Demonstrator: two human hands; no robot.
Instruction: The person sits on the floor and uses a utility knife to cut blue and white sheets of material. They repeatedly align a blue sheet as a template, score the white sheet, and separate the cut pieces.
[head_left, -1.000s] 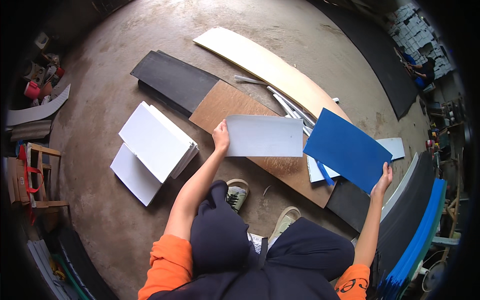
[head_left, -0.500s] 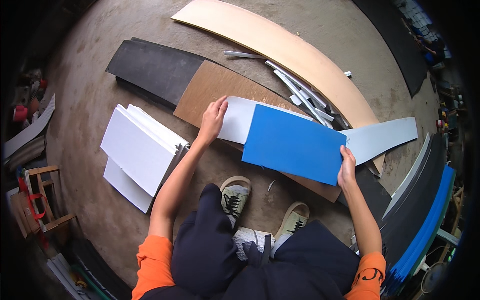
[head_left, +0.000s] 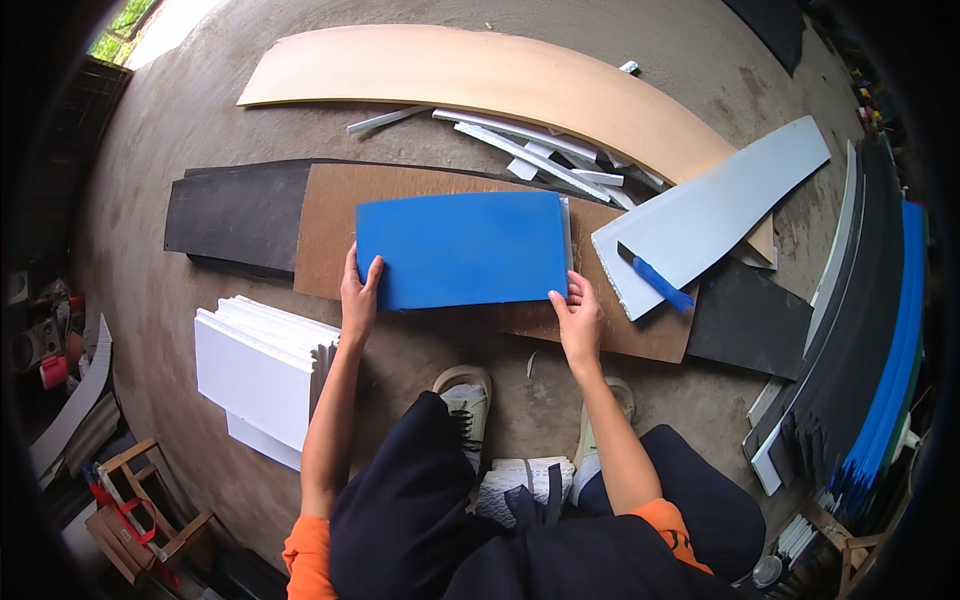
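Observation:
Level between my two hands is a blue rectangular sheet [head_left: 460, 250]. A sliver of a white sheet [head_left: 567, 225] shows behind its right edge; the rest of that is hidden. My left hand [head_left: 361, 292] is closed on the blue sheet's lower left corner, thumb on the front face. At the lower right corner my right hand [head_left: 577, 314] pinches it between thumb and fingers. Behind the sheet lies a brown board [head_left: 330, 225] on long black sheets [head_left: 235, 210]. Right of my right hand, a blue-handled utility knife [head_left: 657, 280] rests on a long white sheet [head_left: 730, 205].
A stack of white sheets [head_left: 255, 375] stands on the floor at the left. Beyond the brown board are loose white strips [head_left: 545, 155] and a long beige board [head_left: 480, 70]. Black and blue sheets [head_left: 885, 350] line the right side. A wooden frame [head_left: 150, 510] stands lower left.
The blue sheet has moved left over the smaller white sheet, which my left hand held before. My left hand now grips the blue sheet's corner too. The knife has come into sight.

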